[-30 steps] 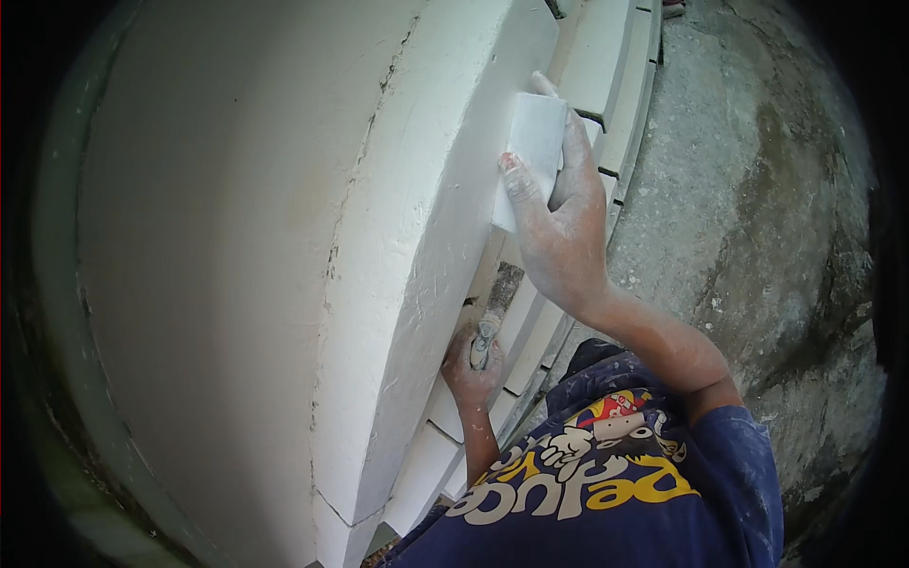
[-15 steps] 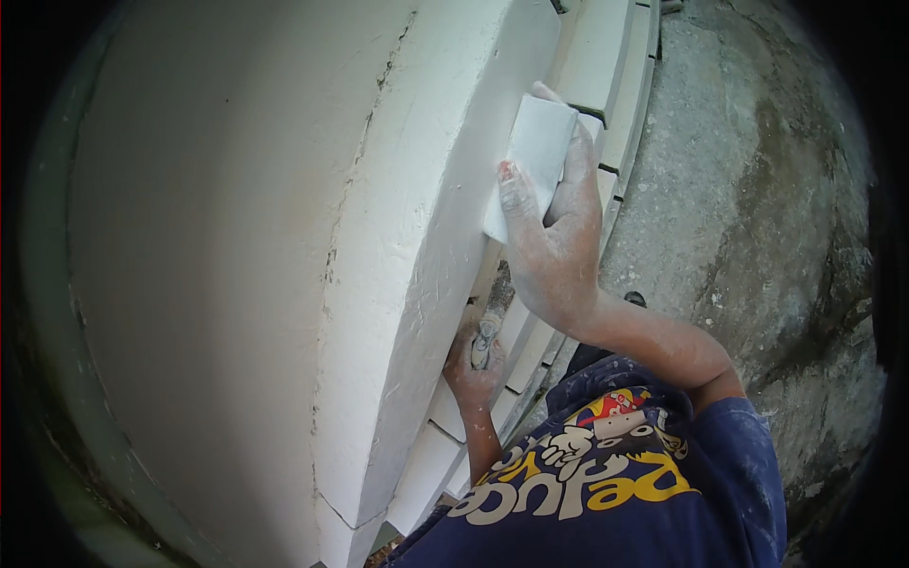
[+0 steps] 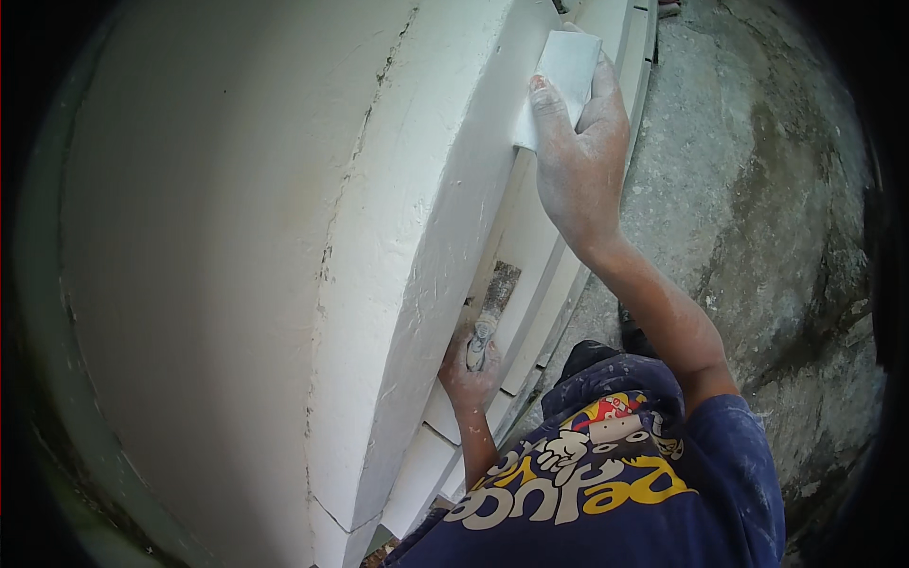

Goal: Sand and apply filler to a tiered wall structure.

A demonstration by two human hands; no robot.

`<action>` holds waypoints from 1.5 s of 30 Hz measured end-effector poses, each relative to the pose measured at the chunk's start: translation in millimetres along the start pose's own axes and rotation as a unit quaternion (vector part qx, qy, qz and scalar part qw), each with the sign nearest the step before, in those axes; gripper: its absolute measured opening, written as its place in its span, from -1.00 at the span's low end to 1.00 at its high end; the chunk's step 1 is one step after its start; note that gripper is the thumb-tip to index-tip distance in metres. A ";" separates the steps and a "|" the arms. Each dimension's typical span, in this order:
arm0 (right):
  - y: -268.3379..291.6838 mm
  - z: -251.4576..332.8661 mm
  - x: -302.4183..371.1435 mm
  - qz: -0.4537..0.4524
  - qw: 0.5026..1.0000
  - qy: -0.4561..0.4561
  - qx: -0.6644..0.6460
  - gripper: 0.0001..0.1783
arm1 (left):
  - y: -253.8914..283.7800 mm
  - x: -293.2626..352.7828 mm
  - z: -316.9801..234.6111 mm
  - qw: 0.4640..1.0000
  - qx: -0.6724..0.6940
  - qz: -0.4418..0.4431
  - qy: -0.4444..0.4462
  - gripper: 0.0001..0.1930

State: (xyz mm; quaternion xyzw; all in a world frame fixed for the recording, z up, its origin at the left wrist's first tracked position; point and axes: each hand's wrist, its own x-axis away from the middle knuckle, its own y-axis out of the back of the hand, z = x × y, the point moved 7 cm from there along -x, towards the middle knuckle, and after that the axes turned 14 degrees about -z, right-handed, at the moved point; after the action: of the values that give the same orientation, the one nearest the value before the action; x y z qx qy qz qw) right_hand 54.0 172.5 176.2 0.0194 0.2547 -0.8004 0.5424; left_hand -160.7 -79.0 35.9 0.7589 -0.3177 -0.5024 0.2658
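My right hand (image 3: 579, 156), dusted with white powder, is closed round a flat white rectangular block (image 3: 568, 68). My thumb lies on one face of it, and the block's edge is up against the side face of the white ledge (image 3: 454, 189). Lower down, my left hand (image 3: 469, 377) is closed on the handle of a putty knife (image 3: 496, 292). The knife's worn, grey-brown blade points up and away from me. That hand is beside the lower edge of the ledge, above the white steps.
A rough crack (image 3: 365, 123) runs along the ledge's white top. Narrow white slats or steps (image 3: 530, 331) with dark gaps lie below its side. A stained grey concrete floor (image 3: 701, 218) spreads at the right. A dark shoe (image 3: 632, 331) shows beside my shirt.
My right hand has slid the white block farther away along the ledge's side. My left hand with the putty knife has shifted only slightly, and more of the blade shows.
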 end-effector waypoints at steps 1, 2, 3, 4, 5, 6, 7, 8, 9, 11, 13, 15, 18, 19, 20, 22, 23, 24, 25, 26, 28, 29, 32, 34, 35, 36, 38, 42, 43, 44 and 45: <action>-1.0 0.4 3.0 0.000 1.000 0.000 0.001 -0.39 | -0.3 -1.6 -1.4 1.000 0.006 -0.005 0.000 -0.68; 0.5 1.9 8.7 -0.029 1.000 0.005 -0.010 -0.40 | 0.7 0.1 -1.7 1.000 0.006 -0.005 0.001 -0.68; 1.4 1.2 14.4 -0.060 0.998 0.012 -0.023 -0.40 | -0.1 -0.4 -1.6 1.000 0.005 -0.007 -0.005 -0.68; -0.7 10.4 30.3 -0.068 0.988 0.133 0.033 -0.40 | -1.0 0.0 -1.8 1.000 0.004 -0.008 -0.011 -0.69; 3.5 7.2 35.3 -0.069 0.988 0.135 0.033 -0.40 | -0.5 -0.5 -2.4 1.000 0.005 -0.008 -0.012 -0.69; 2.7 13.4 37.6 -0.044 0.985 0.157 0.049 -0.40 | 1.1 -1.2 -3.6 1.000 0.010 -0.004 -0.007 -0.69; 1.0 18.3 37.3 -0.020 0.982 0.178 0.066 -0.40 | 1.2 -2.5 -4.2 1.000 0.015 0.000 -0.002 -0.69; 0.8 9.4 21.3 -0.021 0.994 0.107 0.023 -0.40 | -0.7 -3.8 -4.3 1.000 0.015 -0.001 -0.004 -0.69; 3.5 11.5 10.4 -0.022 0.994 0.108 0.024 -0.40 | -1.0 -2.6 -4.9 1.000 0.020 -0.009 -0.008 -0.70; 3.2 -6.8 -2.4 -0.007 0.998 -0.057 -0.002 -0.39 | 4.0 0.8 -3.6 1.000 0.017 -0.020 -0.011 -0.70; 4.2 -3.8 22.5 -0.048 0.996 -0.064 -0.048 -0.48 | -2.8 3.2 1.4 1.000 0.010 0.006 0.010 -0.70; 3.5 21.4 48.7 -0.037 0.981 0.170 0.080 -0.51 | -1.6 0.0 -2.3 1.000 0.014 0.003 0.008 -0.69; 5.3 4.0 15.1 -0.012 0.996 0.065 0.056 -0.46 | 1.3 -2.1 -2.1 1.000 0.020 -0.007 0.007 -0.68; 6.3 -11.3 0.0 0.001 0.998 -0.069 0.008 -0.42 | 0.8 -2.4 -3.5 0.999 0.028 -0.015 0.005 -0.67; 9.0 -16.2 -6.7 0.014 0.993 -0.109 0.040 -0.35 | 1.7 -1.3 -6.7 0.999 0.029 -0.014 0.005 -0.67; 4.3 -5.2 17.3 0.007 0.999 -0.036 0.020 -0.34 | -1.9 -4.6 -8.2 1.000 0.016 -0.012 -0.009 -0.67; 2.5 2.5 36.8 0.006 0.999 0.034 -0.001 -0.33 | -2.9 -2.4 -5.1 1.000 0.016 -0.012 -0.011 -0.67; 2.9 21.3 57.1 -0.007 0.966 0.226 0.128 -0.31 | -1.8 0.5 -1.4 1.000 0.011 -0.007 0.005 -0.67; 5.6 22.4 61.4 -0.007 0.966 0.226 0.127 -0.31 | -1.9 2.7 1.5 1.000 0.007 -0.001 0.023 -0.68; 5.2 13.6 62.0 0.028 0.985 0.149 0.082 -0.32 | -3.5 1.1 2.6 1.000 0.006 -0.001 0.024 -0.68; 3.8 3.5 46.7 0.066 0.997 -0.037 -0.019 -0.34 | 0.6 -1.6 -2.0 1.000 0.016 -0.024 0.012 -0.67; 1.5 -1.2 41.9 0.067 0.997 -0.038 -0.017 -0.34 | 2.9 2.0 -1.5 1.000 0.016 -0.023 0.014 -0.67; 2.8 12.4 48.2 -0.003 0.998 0.058 0.014 -0.29 | 0.1 5.6 5.5 0.999 -0.024 -0.015 0.031 -0.65; 0.9 30.5 98.2 0.071 0.987 0.135 0.042 -0.33 | -1.0 4.1 4.8 0.999 0.028 -0.022 0.038 -0.65; -0.8 36.7 111.6 0.117 0.984 0.117 0.059 -0.36 | -0.2 2.7 2.8 0.999 0.027 -0.024 0.038 -0.65; -1.1 27.3 101.1 0.118 0.984 0.118 0.057 -0.36 | -1.1 0.2 -0.3 0.999 0.023 -0.012 0.042 -0.64; 1.8 15.9 65.0 0.038 0.983 0.182 -0.003 -0.35 | -0.7 0.8 2.2 1.000 0.006 -0.010 0.014 -0.59; -3.1 9.9 60.3 0.049 0.997 -0.051 -0.034 -0.33 | 1.2 3.7 3.5 1.000 -0.012 -0.027 -0.009 -0.56; 0.2 25.0 85.7 0.061 0.997 0.045 0.005 -0.30 | -2.0 4.6 3.3 0.999 0.016 -0.019 0.025 -0.58; 2.0 35.4 103.8 0.073 0.986 0.141 0.045 -0.28 | -6.3 3.9 3.3 0.997 0.044 -0.009 0.059 -0.59; 3.3 34.7 101.6 0.075 0.986 0.140 0.042 -0.28 | -5.5 3.5 4.1 0.997 0.040 -0.012 0.060 -0.59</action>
State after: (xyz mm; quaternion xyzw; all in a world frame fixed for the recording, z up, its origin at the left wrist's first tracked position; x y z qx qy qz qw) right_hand 23.7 69.5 173.9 0.1730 0.2923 -0.7569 0.5584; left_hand -162.3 -78.3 28.4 0.8014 -0.3124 -0.4460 0.2475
